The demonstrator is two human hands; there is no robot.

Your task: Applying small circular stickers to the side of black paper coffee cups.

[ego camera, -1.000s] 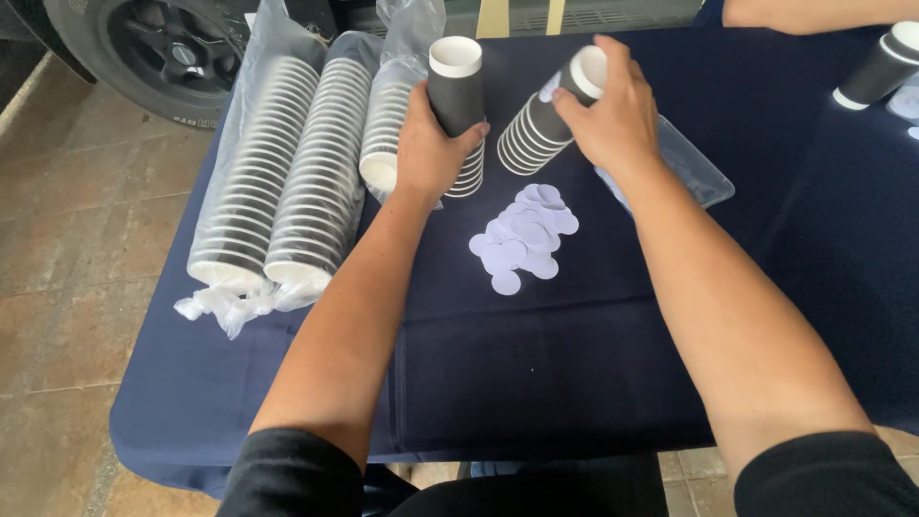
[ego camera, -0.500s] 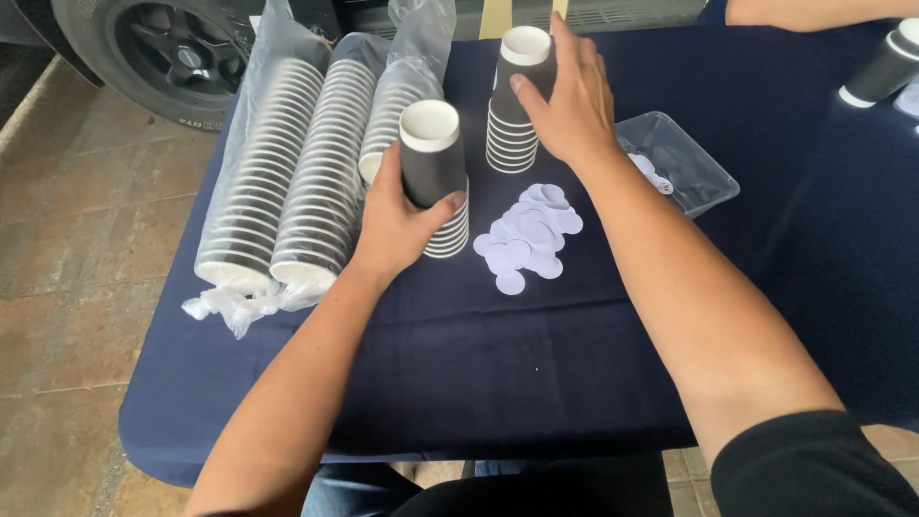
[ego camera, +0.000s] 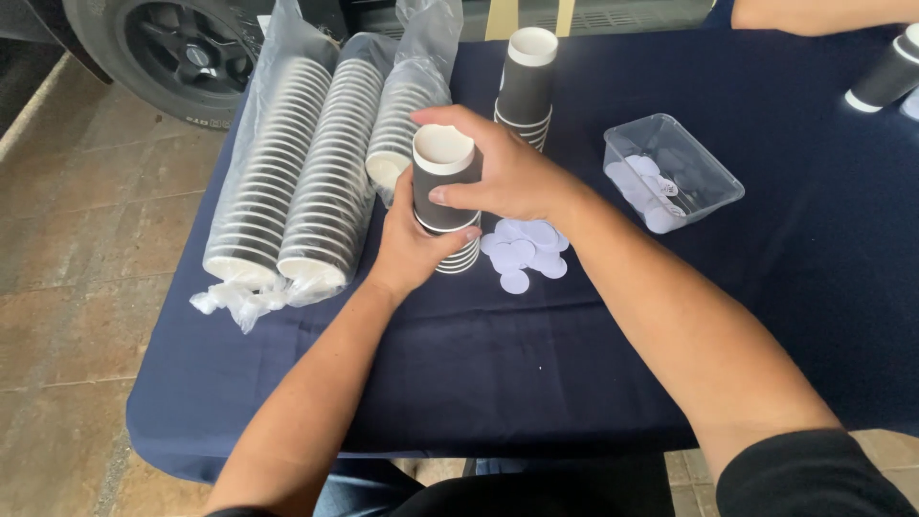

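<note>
A short stack of dark grey paper cups (ego camera: 446,182) with white rims stands on the navy tablecloth (ego camera: 536,354). My left hand (ego camera: 407,244) grips the lower part of this stack from the left. My right hand (ego camera: 503,172) wraps around the top cup from the right. Behind them stands a second, free stack of the same cups (ego camera: 527,84). A pile of pale round paper discs (ego camera: 525,251) lies on the cloth just right of the held stack.
Three long sleeves of cups in clear plastic (ego camera: 306,172) lie at the left. A clear plastic tub (ego camera: 672,172) holding more discs sits at the right. Another person's arm (ego camera: 814,13) and a dark cup (ego camera: 885,72) are at the far right. A car wheel (ego camera: 163,53) stands behind the table.
My right hand let go of the far stack, which now stands upright alone, and came back onto the top cup of the stack in my left hand.
</note>
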